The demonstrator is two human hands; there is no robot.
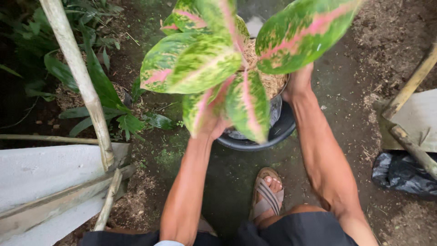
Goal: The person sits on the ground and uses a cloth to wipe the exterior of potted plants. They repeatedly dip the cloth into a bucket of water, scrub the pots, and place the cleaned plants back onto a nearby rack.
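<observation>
A potted plant with broad green, yellow and pink leaves (200, 64) fills the upper middle of the view. Its black pot (277, 132) holds dry straw-like mulch (268, 82). My left hand (214, 125) grips the pot's near left side, mostly hidden under the leaves. My right hand (298, 84) holds the pot's right rim, its fingers hidden behind a large leaf. The pot hangs just above or rests on the dark ground; I cannot tell which.
My sandalled foot (268, 193) stands on damp mossy soil below the pot. A bamboo pole (82, 82) leans at left over grey sheets (45, 182). Green plants (100, 91) grow at left. Wooden sticks (409, 114) and a black plastic bag (400, 173) lie at right.
</observation>
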